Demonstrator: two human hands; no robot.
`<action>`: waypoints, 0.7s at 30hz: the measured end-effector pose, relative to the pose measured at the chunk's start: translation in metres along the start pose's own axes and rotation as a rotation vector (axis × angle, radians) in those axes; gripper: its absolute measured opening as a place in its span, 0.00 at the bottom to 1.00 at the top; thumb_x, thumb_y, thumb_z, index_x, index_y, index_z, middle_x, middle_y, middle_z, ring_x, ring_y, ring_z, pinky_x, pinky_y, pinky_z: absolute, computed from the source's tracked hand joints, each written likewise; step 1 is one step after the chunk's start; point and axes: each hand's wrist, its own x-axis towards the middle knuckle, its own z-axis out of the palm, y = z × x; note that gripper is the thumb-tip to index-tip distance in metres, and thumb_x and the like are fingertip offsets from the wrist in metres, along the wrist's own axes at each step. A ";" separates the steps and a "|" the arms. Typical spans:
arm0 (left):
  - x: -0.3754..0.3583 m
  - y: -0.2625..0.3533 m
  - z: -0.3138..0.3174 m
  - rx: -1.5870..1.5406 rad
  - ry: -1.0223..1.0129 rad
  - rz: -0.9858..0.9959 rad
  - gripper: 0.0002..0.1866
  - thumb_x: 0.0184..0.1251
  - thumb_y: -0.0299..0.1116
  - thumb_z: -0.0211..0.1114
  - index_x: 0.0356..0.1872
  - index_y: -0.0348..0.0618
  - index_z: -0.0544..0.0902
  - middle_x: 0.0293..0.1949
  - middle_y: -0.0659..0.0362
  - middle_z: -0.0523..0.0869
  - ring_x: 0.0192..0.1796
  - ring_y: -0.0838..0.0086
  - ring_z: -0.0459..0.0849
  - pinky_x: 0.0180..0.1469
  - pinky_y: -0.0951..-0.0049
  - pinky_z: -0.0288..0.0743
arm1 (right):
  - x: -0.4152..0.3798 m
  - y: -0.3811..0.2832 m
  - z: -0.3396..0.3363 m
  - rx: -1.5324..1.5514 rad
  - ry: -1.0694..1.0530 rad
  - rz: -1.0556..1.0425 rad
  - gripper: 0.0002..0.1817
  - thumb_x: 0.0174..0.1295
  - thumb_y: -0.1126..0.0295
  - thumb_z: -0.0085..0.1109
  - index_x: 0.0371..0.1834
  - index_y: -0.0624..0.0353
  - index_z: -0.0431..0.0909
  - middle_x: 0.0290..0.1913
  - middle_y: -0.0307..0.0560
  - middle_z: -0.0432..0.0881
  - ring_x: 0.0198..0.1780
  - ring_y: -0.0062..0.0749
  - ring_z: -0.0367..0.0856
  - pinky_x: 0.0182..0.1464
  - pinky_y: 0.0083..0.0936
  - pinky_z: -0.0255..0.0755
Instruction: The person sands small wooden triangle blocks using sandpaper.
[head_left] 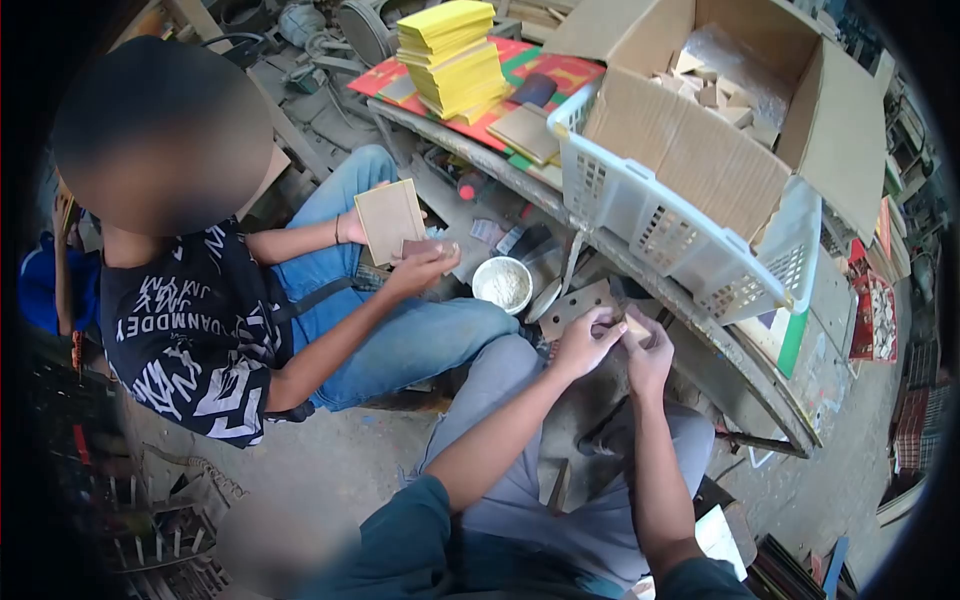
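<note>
My left hand (586, 343) and my right hand (649, 352) are close together above my lap, fingertips almost meeting. A small pale wooden piece (637, 328) is pinched in my right hand. The fingers of my left hand are bent and closed beside it; what lies between them is hidden, though something dark shows at the fingertips. Beyond my hands, near the table's edge, is a flat board with holes (573, 308). To its left stands a white tub (502, 286) with whitish contents.
A co-worker (190, 310) sits at left, holding a flat wooden panel (392, 222) and a small brown piece. On the table (690, 292) are a stack of yellow-edged panels (450, 65) and a white plastic basket (670, 235) bearing a cardboard box (690, 130) of wooden pieces.
</note>
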 end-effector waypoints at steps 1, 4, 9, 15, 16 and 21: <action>0.001 -0.001 -0.002 -0.110 -0.096 -0.082 0.22 0.65 0.41 0.66 0.53 0.34 0.79 0.44 0.52 0.85 0.46 0.73 0.83 0.49 0.75 0.76 | -0.001 -0.014 0.005 -0.044 0.007 -0.077 0.18 0.58 0.75 0.64 0.49 0.73 0.76 0.45 0.51 0.82 0.45 0.27 0.80 0.49 0.24 0.75; 0.008 -0.013 0.007 -0.230 -0.110 -0.142 0.21 0.66 0.38 0.65 0.53 0.32 0.79 0.46 0.54 0.86 0.46 0.77 0.83 0.49 0.77 0.75 | 0.001 -0.011 0.008 -0.177 0.003 0.025 0.20 0.57 0.78 0.63 0.54 0.69 0.76 0.47 0.50 0.83 0.46 0.25 0.80 0.52 0.24 0.72; 0.013 -0.011 0.002 -0.323 -0.138 -0.130 0.20 0.65 0.32 0.65 0.55 0.30 0.78 0.46 0.55 0.85 0.46 0.79 0.82 0.50 0.77 0.75 | 0.004 -0.008 0.017 -0.346 -0.125 -0.172 0.26 0.57 0.79 0.55 0.62 0.59 0.73 0.50 0.58 0.82 0.52 0.35 0.81 0.56 0.27 0.70; 0.015 -0.009 -0.003 -0.400 -0.126 -0.184 0.21 0.61 0.27 0.68 0.54 0.27 0.78 0.47 0.53 0.85 0.47 0.79 0.82 0.52 0.78 0.75 | 0.003 -0.014 0.019 -0.339 -0.188 -0.050 0.29 0.54 0.83 0.49 0.63 0.64 0.70 0.55 0.55 0.80 0.55 0.32 0.78 0.60 0.26 0.67; 0.017 -0.013 -0.001 -0.433 -0.117 -0.190 0.22 0.60 0.26 0.69 0.54 0.26 0.77 0.47 0.52 0.85 0.47 0.79 0.82 0.52 0.78 0.75 | 0.004 -0.009 0.018 -0.314 -0.178 -0.077 0.29 0.54 0.83 0.49 0.63 0.63 0.71 0.53 0.57 0.81 0.53 0.33 0.80 0.58 0.26 0.68; 0.021 -0.020 0.000 -0.318 -0.058 -0.111 0.22 0.58 0.26 0.71 0.52 0.24 0.78 0.45 0.50 0.86 0.44 0.77 0.84 0.48 0.79 0.78 | 0.009 0.000 0.015 -0.004 -0.254 0.045 0.30 0.51 0.84 0.49 0.62 0.67 0.70 0.50 0.47 0.80 0.50 0.26 0.78 0.55 0.23 0.69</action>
